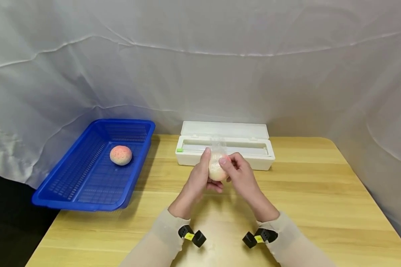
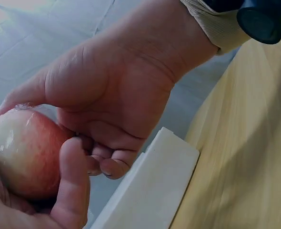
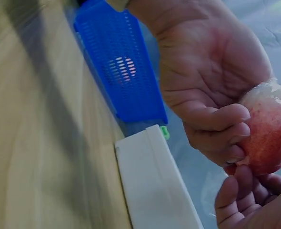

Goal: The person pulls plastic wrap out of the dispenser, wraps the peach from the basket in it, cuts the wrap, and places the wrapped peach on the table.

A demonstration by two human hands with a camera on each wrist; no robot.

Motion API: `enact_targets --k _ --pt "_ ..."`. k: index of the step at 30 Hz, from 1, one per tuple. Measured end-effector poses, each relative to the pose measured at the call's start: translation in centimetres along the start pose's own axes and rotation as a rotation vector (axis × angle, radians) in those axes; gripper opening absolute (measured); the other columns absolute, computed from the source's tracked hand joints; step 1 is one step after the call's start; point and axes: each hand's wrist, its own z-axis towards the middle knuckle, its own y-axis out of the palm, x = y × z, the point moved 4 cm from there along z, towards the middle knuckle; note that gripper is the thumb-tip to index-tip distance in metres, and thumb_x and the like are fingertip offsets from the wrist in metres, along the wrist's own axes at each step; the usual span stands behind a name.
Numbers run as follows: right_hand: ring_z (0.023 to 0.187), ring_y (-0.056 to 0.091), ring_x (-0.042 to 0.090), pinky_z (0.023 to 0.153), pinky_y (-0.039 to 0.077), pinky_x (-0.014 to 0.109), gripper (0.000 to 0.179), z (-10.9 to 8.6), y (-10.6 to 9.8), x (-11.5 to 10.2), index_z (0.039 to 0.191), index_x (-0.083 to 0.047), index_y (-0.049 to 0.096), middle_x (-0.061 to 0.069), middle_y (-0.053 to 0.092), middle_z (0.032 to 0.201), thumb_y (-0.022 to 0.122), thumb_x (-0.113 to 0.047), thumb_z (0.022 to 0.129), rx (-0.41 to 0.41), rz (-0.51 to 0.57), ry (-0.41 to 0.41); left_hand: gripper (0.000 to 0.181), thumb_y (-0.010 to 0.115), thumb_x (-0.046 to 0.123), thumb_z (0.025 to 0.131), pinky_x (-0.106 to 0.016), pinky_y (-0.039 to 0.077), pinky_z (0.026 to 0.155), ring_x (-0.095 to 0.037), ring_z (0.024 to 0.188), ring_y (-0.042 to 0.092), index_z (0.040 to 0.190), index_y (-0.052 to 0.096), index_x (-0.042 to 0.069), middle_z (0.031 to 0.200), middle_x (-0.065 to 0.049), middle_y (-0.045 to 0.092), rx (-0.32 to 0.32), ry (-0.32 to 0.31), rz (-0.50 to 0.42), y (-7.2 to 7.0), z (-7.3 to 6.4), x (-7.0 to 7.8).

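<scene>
A pink and cream peach (image 1: 216, 168), covered in shiny clear film (image 1: 218, 142), is held up between both hands above the table. My left hand (image 1: 198, 178) cradles it from the left, thumb upright along its side. From the right, my right hand (image 1: 242, 176) grips it, with the thumb laid on the film-covered front. In the left wrist view the peach (image 2: 28, 152) shows glossy highlights, and the right hand's curled fingers are beside it. The right wrist view shows the left hand's fingers bent against the peach (image 3: 269, 129), with gathered film at its end.
Behind the hands stands a white cling film box (image 1: 225, 157), lid raised, with a green slider at its left end. A blue basket (image 1: 130, 193) at the left holds another peach (image 1: 121, 155). Grey cloth (image 1: 220, 85) hangs around the wooden table (image 1: 320, 193).
</scene>
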Motion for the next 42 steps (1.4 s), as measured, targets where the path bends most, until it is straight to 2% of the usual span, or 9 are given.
enact_targets --k 5,9,12,19,24,30,35,38,42 --pt "0.077 0.058 0.019 0.065 0.055 0.033 0.034 0.0 -0.4 -0.2 0.1 -0.003 0.059 0.005 0.061 0.086 0.055 -0.036 0.109 -0.042 0.067 0.041 0.075 0.041 0.068 0.105 -0.026 0.059 0.055 -0.013 0.058 0.064 0.115 0.066 -0.002 0.077 -0.006 0.064 -0.06 0.009 0.036 0.2 -0.4 0.1" --pt "0.081 0.061 0.022 0.068 0.058 0.032 0.035 -0.3 -0.7 -0.5 0.108 0.002 0.058 0.006 0.062 0.09 0.053 -0.033 0.11 -0.153 0.115 0.067 0.07 0.042 0.067 0.105 -0.024 0.056 0.049 -0.011 0.052 0.06 0.101 0.068 0.002 0.066 -0.004 0.062 -0.025 0.001 0.037 -0.3 -0.7 0.5" --pt "0.084 0.064 0.024 0.07 0.06 0.033 0.036 -0.6 -0.9 -0.9 0.116 0.007 0.058 0.007 0.064 0.094 0.06 -0.028 0.108 -0.215 0.145 0.061 0.072 0.041 0.069 0.103 -0.023 0.054 0.046 -0.01 0.048 0.059 0.094 0.068 0.003 0.061 -0.003 0.062 -0.017 -0.019 0.011 -0.7 -0.9 0.8" --pt "0.079 0.068 0.022 0.069 0.063 0.033 0.037 -1.0 -0.8 -1.6 0.12 0.01 0.062 0.007 0.068 0.096 0.069 -0.023 0.105 -0.203 0.148 0.026 0.076 0.038 0.07 0.104 -0.023 0.053 0.046 -0.01 0.048 0.058 0.098 0.067 -0.001 0.061 -0.003 0.061 -0.026 -0.015 0.021 -0.9 -1.5 1.4" --pt "0.09 0.072 0.021 0.074 0.065 0.038 0.047 -1.3 -1.0 -2.0 0.13 0.011 0.058 0.013 0.068 0.11 0.069 -0.026 0.105 -0.268 0.195 -0.003 0.074 0.037 0.068 0.105 -0.023 0.054 0.047 -0.011 0.048 0.058 0.098 0.066 0.0 0.06 -0.004 0.061 -0.033 0.009 0.017 -0.9 -1.7 2.0" --pt "0.09 0.074 0.018 0.077 0.065 0.037 0.04 -1.5 -1.0 -2.5 0.131 0.011 0.06 0.019 0.07 0.114 0.071 -0.016 0.102 -0.24 0.165 -0.01 0.087 0.028 0.076 0.104 -0.025 0.057 0.053 -0.012 0.054 0.061 0.107 0.064 -0.003 0.067 -0.005 0.061 -0.093 0.038 0.07 -0.7 -1.9 2.1" --pt "0.097 0.073 0.018 0.079 0.065 0.04 0.041 -1.5 -1.2 -2.7 0.135 0.01 0.058 0.013 0.07 0.117 0.063 -0.019 0.107 -0.256 0.237 -0.024 0.081 0.046 0.072 0.102 -0.029 0.062 0.065 -0.016 0.067 0.066 0.126 0.058 -0.004 0.088 -0.01 0.064 -0.161 0.107 0.124 -0.6 -2.3 2.7" --pt "0.094 0.073 0.02 0.078 0.065 0.041 0.042 -1.6 -1.0 -2.8 0.134 0.01 0.058 0.011 0.069 0.115 0.056 -0.024 0.111 -0.23 0.242 -0.032 0.07 0.057 0.063 0.103 -0.032 0.063 0.066 -0.017 0.067 0.067 0.134 0.055 0.0 0.095 -0.011 0.065 -0.161 0.132 0.168 -0.4 -2.4 2.9" --pt "0.082 0.074 0.021 0.077 0.065 0.038 0.044 -1.7 -0.8 -2.9 0.129 0.009 0.061 0.013 0.07 0.107 0.054 -0.03 0.112 -0.162 0.183 -0.038 0.065 0.059 0.059 0.104 -0.033 0.062 0.065 -0.018 0.067 0.067 0.138 0.054 0.004 0.097 -0.009 0.066 -0.141 0.16 0.219 -0.2 -2.5 3.0"
